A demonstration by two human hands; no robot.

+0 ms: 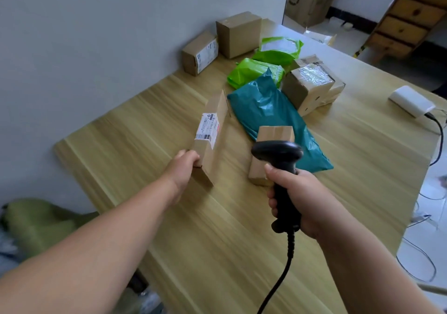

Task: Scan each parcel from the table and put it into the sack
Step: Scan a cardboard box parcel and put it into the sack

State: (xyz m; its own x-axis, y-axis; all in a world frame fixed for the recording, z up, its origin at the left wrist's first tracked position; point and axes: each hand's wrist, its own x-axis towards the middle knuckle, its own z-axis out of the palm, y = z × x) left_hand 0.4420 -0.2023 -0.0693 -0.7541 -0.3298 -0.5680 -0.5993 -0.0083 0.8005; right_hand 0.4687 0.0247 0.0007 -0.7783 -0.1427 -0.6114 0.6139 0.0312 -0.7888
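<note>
Left hand [185, 166], fingers pinching, tips the flat box [212, 139] near the worktop [145, 129]'s bare left edge; right hand [302, 197], fingers wrapped, grips the scanner [280, 166].

My scanner [278, 154] is black; the box [212, 142] I hold is brown with a white label. Teal bag [271, 110], green bags [254, 71], pale wood-grain table [242, 229].

Matt cardboard box [212, 139], glossy teal plastic mailer [271, 110], matt black plastic scanner [280, 158], wood-grain table [217, 229]
</note>
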